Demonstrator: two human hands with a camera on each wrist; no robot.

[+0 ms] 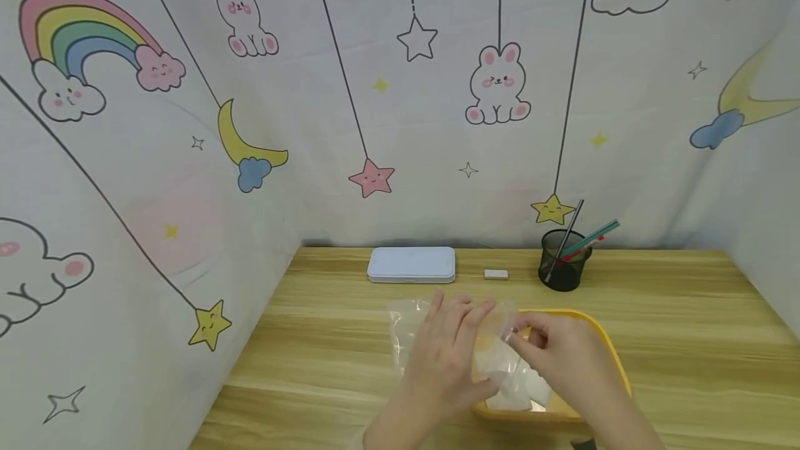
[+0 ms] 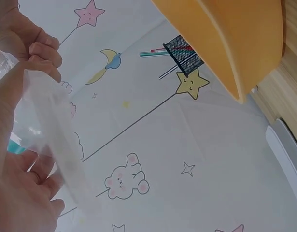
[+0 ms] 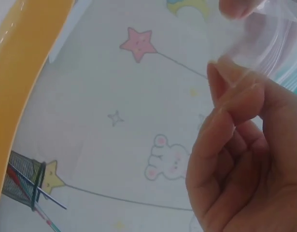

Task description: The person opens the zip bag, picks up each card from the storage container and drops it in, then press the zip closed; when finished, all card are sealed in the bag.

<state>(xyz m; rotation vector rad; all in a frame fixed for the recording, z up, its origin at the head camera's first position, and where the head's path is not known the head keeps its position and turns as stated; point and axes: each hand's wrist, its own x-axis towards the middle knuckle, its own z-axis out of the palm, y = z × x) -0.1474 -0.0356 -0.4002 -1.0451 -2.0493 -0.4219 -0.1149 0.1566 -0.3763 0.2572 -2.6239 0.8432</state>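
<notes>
A clear plastic bag [image 1: 496, 328] is stretched between my two hands above the yellow tray. My left hand [image 1: 442, 353] holds its left side, the fingers spread upward along the film and the thumb on the near side. On the right, my right hand [image 1: 575, 360] pinches the bag's edge between thumb and fingertips. The right wrist view shows that pinch close up, with the film [image 3: 278, 46] creased above the thumb. White pieces [image 1: 509, 401] lie in the yellow tray [image 1: 615, 353], partly seen through the film.
Clear plastic film [image 1: 403, 325] shows left of my left hand. Behind stand a white case [image 1: 411, 264], a small white block [image 1: 496, 274] and a black mesh pen holder [image 1: 561, 275] with pens. A patterned curtain [image 1: 437, 123] closes off the table's back.
</notes>
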